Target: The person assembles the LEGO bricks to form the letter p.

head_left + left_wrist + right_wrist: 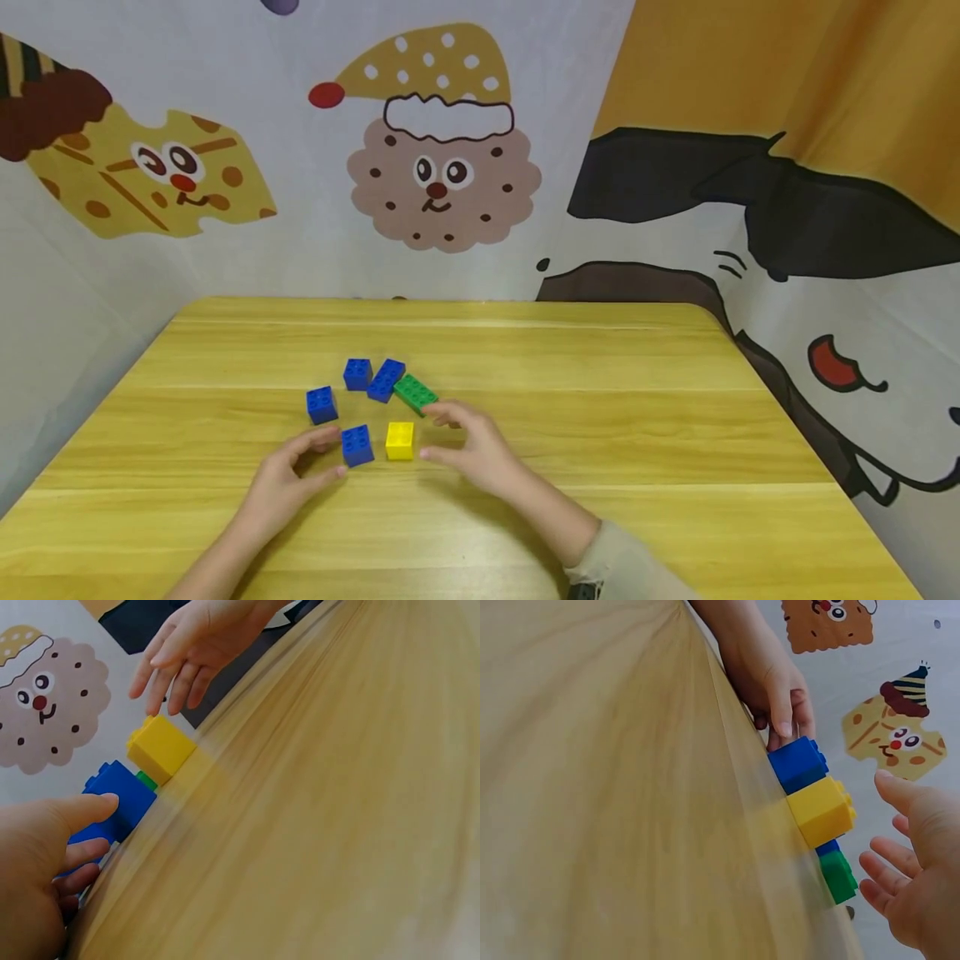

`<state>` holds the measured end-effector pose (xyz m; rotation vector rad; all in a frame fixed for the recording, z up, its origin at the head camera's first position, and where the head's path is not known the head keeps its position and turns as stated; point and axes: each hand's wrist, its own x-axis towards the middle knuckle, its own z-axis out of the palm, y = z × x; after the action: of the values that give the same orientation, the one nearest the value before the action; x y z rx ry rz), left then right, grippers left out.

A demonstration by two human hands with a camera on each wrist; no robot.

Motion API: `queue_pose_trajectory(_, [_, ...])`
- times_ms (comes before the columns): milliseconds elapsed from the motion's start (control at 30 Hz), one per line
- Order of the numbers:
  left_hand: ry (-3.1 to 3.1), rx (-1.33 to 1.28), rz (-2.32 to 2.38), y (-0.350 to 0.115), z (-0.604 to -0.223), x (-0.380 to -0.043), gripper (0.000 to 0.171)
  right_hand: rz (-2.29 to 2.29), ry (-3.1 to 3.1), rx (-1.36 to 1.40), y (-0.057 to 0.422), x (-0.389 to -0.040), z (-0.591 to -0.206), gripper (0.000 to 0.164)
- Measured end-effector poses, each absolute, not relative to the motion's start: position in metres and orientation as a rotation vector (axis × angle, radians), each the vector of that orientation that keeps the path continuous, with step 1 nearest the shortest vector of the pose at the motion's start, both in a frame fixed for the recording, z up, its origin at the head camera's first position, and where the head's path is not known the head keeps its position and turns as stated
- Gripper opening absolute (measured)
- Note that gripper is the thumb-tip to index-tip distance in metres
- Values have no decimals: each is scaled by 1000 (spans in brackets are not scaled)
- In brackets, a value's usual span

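My left hand (287,477) is beside a square blue block (357,446), its thumb and fingers spread around the near left side without curling on it. To the right of that block stands a square yellow block (400,441). My right hand (480,450) is just right of the yellow block, thumb and fingers apart with nothing between them. Its fingertips are near the end of a long green block (415,394); whether they touch it I cannot tell. In the right wrist view, a gap shows between the right hand (919,862) and the yellow block (821,812).
Behind, a second square blue block (322,405), a third square blue block (357,374) and a long blue block (386,381) lie on the wooden table (637,400). The long blue one lies close to the green block. A cartoon-printed cloth (300,250) hangs behind the table.
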<state>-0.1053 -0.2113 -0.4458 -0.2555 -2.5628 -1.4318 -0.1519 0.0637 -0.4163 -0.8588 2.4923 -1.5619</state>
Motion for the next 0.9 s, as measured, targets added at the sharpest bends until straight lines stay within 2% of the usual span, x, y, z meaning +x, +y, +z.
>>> queue_pose_trajectory(900, [-2625,-197,-1273,-204,-447,-111,46,-1618,2448,-730,42,-157,-437,46])
